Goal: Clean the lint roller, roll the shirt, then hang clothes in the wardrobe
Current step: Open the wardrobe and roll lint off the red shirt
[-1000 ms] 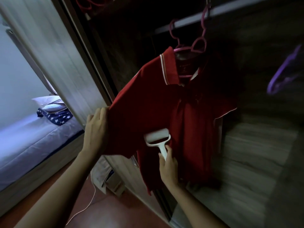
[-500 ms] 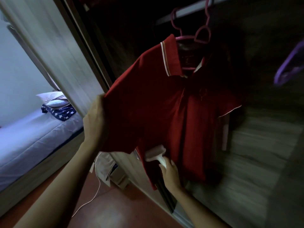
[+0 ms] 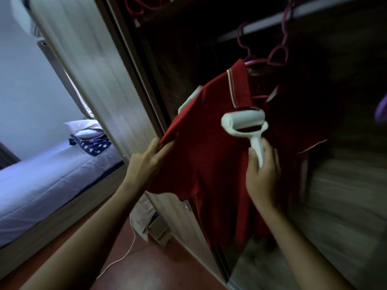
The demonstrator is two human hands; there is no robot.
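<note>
A red polo shirt with a white-striped collar hangs on a pink hanger from the wardrobe rail. My left hand pinches the shirt's left sleeve edge and pulls it outward and taut. My right hand grips the handle of a white lint roller, whose drum lies against the shirt's chest just below the collar.
The wardrobe's sliding door frame stands left of the shirt. A bed with a pillow and a star-patterned cloth lies at left. A purple hanger shows at the right edge. A white cable and bags lie on the floor.
The lint roller moved from the shirt's lower front up to the chest below the collar. My left hand shifted its hold toward the sleeve edge. The camera view shifted left.
</note>
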